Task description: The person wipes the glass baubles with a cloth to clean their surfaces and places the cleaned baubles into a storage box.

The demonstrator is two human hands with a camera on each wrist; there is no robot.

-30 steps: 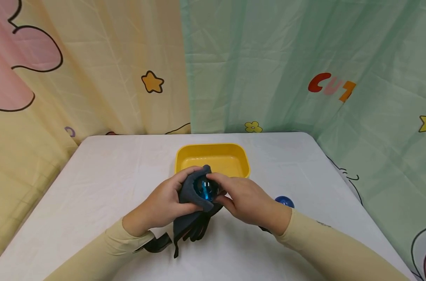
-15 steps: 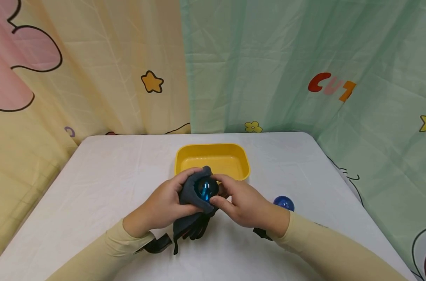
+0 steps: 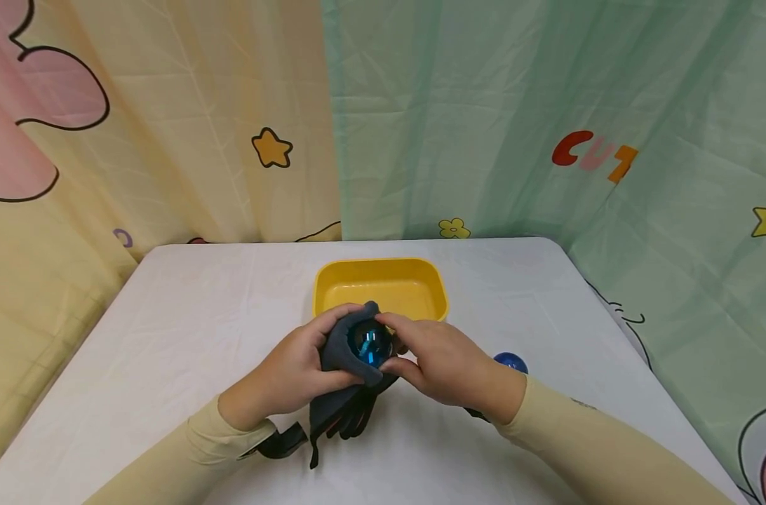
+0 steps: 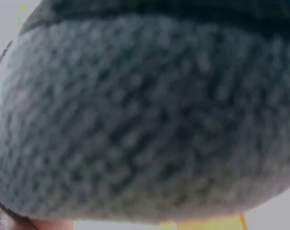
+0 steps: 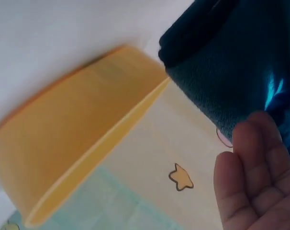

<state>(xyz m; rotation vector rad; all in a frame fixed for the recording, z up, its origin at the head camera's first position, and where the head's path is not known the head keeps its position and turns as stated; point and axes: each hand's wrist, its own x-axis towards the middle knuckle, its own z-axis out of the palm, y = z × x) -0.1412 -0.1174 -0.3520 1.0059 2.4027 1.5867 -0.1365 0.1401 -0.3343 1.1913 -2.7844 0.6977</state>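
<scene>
A shiny blue ball (image 3: 372, 344) sits in a dark grey fuzzy cloth (image 3: 339, 351) above the table, in front of the yellow tray. My left hand (image 3: 288, 372) grips the cloth, cupping it around the ball's left side. From the right, my right hand (image 3: 442, 358) holds the ball between thumb and fingers at its edge. Loose dark folds of cloth hang below. In the left wrist view the cloth (image 4: 145, 120) fills nearly everything. The right wrist view shows the right fingers (image 5: 250, 163) by the cloth (image 5: 221, 72) and the ball's blue gleam.
The yellow tray (image 3: 383, 269) stands just behind the hands on the white-covered table (image 3: 231, 301). A second blue ball (image 3: 511, 361) lies to the right, partly hidden by the right wrist. Printed curtains (image 3: 496, 126) hang behind the table.
The right thumb and fingers shift slightly along the ball's edge, and the right wrist covers more of the second ball than half a second ago. The left hand stays almost still.
</scene>
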